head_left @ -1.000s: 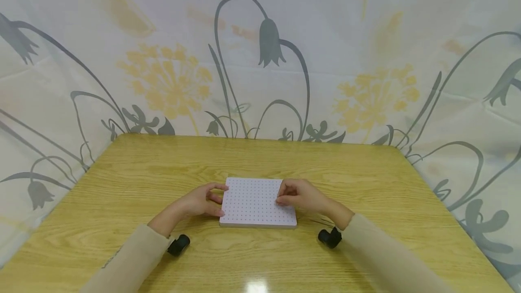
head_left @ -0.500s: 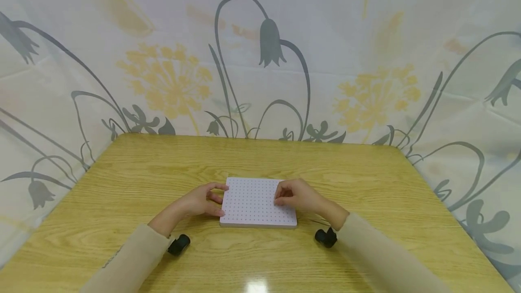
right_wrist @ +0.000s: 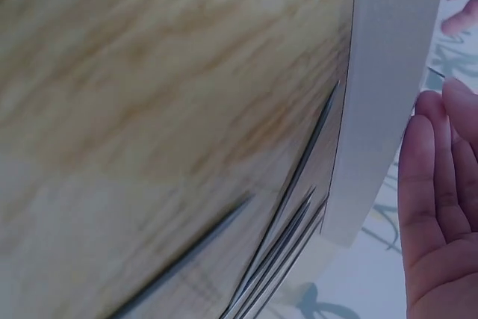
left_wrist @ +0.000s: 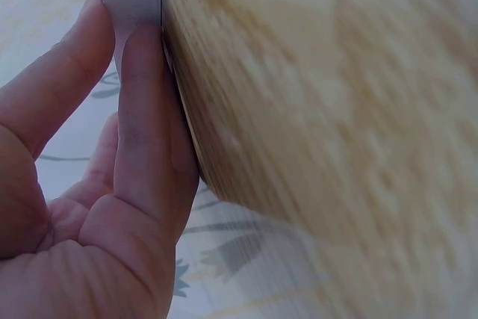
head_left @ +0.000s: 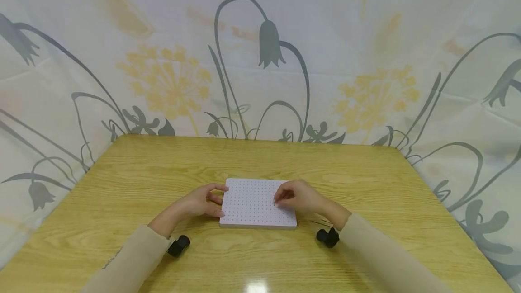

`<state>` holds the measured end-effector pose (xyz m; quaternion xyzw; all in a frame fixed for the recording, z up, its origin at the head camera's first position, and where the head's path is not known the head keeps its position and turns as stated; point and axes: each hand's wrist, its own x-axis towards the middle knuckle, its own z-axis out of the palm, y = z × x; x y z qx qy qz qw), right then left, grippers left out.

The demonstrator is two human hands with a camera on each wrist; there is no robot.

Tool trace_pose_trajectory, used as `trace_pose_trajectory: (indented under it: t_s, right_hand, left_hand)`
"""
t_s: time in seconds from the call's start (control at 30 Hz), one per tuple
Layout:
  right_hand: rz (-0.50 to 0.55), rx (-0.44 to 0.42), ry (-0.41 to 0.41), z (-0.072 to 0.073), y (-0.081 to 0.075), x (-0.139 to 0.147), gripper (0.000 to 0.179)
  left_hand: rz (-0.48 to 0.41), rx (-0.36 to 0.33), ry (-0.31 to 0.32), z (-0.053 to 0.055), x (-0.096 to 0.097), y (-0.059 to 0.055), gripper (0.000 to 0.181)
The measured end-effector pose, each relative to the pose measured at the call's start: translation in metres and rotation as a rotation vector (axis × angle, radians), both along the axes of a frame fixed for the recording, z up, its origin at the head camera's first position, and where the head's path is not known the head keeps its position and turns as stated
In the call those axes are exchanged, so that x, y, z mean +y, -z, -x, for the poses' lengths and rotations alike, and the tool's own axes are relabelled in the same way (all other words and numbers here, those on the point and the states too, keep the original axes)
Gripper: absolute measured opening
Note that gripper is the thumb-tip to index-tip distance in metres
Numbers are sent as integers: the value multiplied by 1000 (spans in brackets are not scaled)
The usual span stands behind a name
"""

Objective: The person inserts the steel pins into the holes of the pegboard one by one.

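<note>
Your table [head_left: 163, 162] has a light, yellowish wood-grain top with a glossy finish; you have a bright reflection near its front edge. Directly on it you have a white board [head_left: 249, 205], lying flat, its upper face marked with a regular grid of dots. Beside the board's right end you have several thin metal rods [right_wrist: 181, 257] with pointed tips, one lying apart from the others.

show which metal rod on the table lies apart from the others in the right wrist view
The leftmost rod, farthest from the white board; a gap separates it from the other rods, which bunch together.
</note>
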<state>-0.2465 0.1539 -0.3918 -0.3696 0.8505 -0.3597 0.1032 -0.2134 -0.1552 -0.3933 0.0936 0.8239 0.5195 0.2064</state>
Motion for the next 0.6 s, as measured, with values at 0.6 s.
trace_pose_trajectory:
  t_s: [0.6]
  right_hand:
    - [17, -28, 58, 3, -3, 42, 11]
  left_hand:
    - [-10, -10, 2, 1, 1, -1, 66]
